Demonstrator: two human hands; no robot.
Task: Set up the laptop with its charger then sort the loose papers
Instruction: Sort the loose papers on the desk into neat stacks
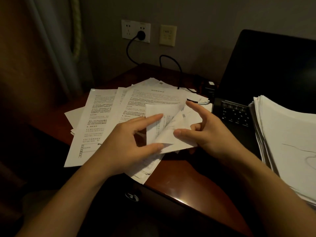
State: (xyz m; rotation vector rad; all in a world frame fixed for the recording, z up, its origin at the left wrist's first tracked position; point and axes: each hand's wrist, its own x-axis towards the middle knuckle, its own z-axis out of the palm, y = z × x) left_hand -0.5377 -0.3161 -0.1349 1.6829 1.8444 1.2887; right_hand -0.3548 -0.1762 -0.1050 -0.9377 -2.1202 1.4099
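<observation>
Several loose printed papers (102,113) lie fanned over the left part of the dark wooden desk (193,182). Above them my two hands hold a folded, curled sheet (164,127). My left hand (126,144) pinches its lower left edge between thumb and forefinger. My right hand (205,130) holds its right side with thumb on top, the forefinger stretched out. The black laptop (266,79) stands open at the right, screen dark. Its charger cable (172,65) runs from a plug (141,34) in the wall socket down to the desk behind the papers.
A thick stack of white sheets (287,144) rests over the laptop's right keyboard half and the desk edge. A second wall plate (168,35) sits right of the socket. A curtain (51,48) hangs at the left. The desk's front edge runs diagonally below my forearms.
</observation>
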